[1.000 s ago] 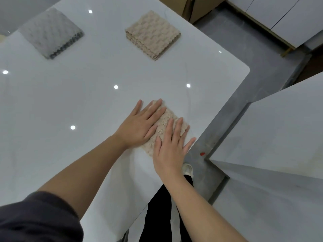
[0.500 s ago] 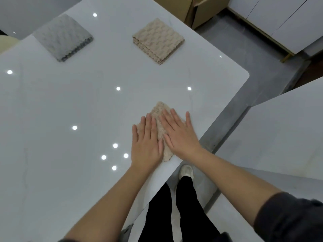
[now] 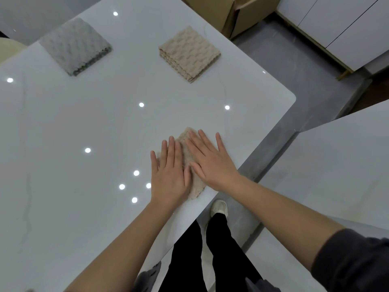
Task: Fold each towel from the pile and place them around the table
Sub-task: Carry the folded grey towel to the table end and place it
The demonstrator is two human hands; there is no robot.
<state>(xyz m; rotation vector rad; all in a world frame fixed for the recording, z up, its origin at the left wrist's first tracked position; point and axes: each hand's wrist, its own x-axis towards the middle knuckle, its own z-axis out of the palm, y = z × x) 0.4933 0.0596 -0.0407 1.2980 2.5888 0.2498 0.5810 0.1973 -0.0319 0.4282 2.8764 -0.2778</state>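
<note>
beige towel (image 3: pixel 188 152) | folded, fluffy | flat under both hands | table (image 3: pixel 84 127) edge

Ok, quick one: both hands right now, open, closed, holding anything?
Left hand: open, fingers straight, pressing flat on the folded beige towel.
Right hand: open, fingers straight, pressing flat on the same towel.

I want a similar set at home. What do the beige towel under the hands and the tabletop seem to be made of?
Nearest beige towel: probably plush microfibre or coral fleece, matte; fuzzy nap and scalloped edge. Tabletop: likely polished stone or sintered slab, perhaps laminate; glossy white, faint grey veins, sharp light reflections.
</note>
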